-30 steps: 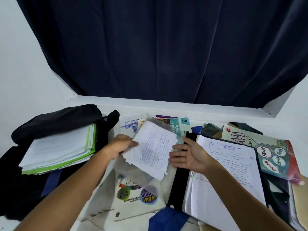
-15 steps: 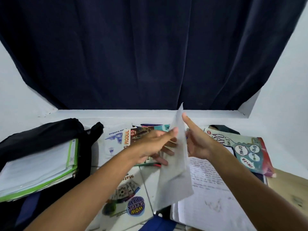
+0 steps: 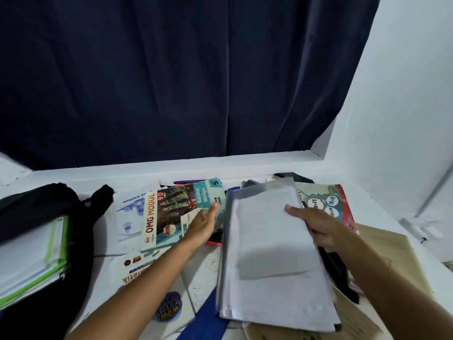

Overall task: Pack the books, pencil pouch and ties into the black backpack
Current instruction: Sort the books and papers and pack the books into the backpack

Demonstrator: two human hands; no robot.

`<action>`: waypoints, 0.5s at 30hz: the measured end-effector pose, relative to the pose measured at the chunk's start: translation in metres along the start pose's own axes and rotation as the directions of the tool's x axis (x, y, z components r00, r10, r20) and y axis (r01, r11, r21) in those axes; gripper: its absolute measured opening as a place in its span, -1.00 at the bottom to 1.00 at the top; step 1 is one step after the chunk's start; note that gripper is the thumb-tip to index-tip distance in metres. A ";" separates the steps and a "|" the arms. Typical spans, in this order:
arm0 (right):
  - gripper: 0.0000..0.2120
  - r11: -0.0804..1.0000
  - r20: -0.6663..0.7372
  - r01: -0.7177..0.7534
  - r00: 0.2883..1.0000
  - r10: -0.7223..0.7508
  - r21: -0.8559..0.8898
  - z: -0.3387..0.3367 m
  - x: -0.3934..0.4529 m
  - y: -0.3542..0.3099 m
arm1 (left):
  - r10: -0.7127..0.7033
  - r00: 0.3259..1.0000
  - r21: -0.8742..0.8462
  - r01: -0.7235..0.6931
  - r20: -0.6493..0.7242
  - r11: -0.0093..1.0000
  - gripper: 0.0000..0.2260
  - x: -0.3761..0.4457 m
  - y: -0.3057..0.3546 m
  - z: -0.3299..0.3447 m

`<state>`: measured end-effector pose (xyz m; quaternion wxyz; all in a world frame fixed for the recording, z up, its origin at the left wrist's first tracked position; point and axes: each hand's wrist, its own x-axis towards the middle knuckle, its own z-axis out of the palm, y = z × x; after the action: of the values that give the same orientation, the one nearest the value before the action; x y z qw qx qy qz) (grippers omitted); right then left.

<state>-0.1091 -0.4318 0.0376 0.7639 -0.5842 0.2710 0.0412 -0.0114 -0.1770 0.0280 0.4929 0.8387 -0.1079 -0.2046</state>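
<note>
My right hand (image 3: 318,227) grips the notebook's (image 3: 269,253) right edge, fingers hidden underneath. My left hand (image 3: 202,225) lies flat and loose on the OMG book (image 3: 171,212). The backpack (image 3: 81,217) sits far left, cut off, books (image 3: 31,253) inside.

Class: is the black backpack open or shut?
Open: the black backpack gapes, showing the green-edged books inside it.

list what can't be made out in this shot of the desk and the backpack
All in the head view:
- Black backpack: cut off by the left edge; its inside is hidden by the green-edged books.
- Right hand: its fingers go under the white paper stack, so the grip is hidden.
- Book with speech bubbles: title covered by the stack and the hand.
- Ties and pencil pouch: dark items behind the stack, too covered to identify.
</note>
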 end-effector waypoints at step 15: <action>-0.61 0.583 -0.393 -0.163 0.871 -0.293 -0.796 -0.049 0.018 0.052 | -0.159 0.987 -0.095 0.159 0.003 0.983 -0.61 0.022 -0.019 0.049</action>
<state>-0.1310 -0.4652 -0.0241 0.3196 -0.8671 0.3818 -0.0170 -0.0140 -0.2147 -0.0148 0.5148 0.8207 -0.0297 -0.2463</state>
